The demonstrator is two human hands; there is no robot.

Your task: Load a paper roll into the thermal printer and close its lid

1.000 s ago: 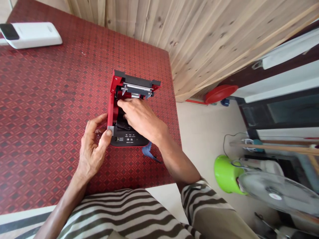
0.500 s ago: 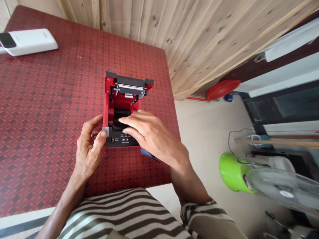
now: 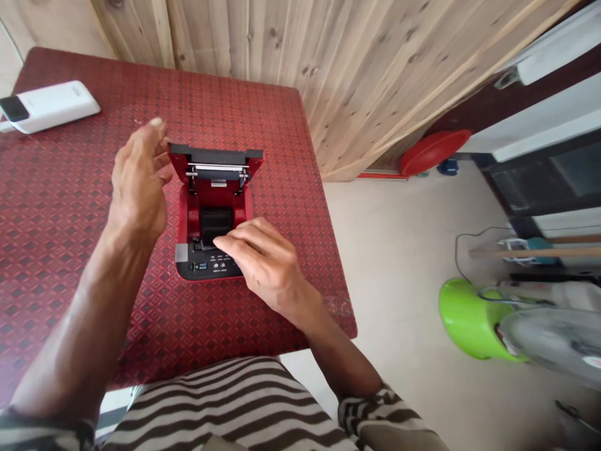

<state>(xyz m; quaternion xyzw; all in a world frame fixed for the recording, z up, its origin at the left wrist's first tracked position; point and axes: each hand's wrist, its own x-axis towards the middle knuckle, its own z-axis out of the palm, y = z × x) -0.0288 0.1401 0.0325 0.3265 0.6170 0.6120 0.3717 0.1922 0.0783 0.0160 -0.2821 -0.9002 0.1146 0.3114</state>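
Note:
A small red and black printer (image 3: 237, 205) stands on the table with its lid (image 3: 216, 156) raised. A black roll (image 3: 216, 220) lies in its bay, in front of which is a dark panel (image 3: 213, 266) with buttons and white print. My left hand (image 3: 138, 181) is at the left corner of the raised lid, fingers extended; some fingertips are hidden behind the corner. My right hand (image 3: 267, 266) rests over the front right of the printer, its fingers bent and pressed together by the bay's front edge. Whatever lies between those fingertips is hidden.
The red patterned table (image 3: 300, 156) stands against a wooden plank wall (image 3: 263, 37). A white device with a dark end (image 3: 56, 106) lies at the far left. On the floor to the right are a green bucket (image 3: 464, 319) and a red basin (image 3: 436, 152).
My left hand has gone from the printer's front left corner up to the lid's left corner. My right hand has closed its fingers near the bay's front edge. The view has shifted slightly.

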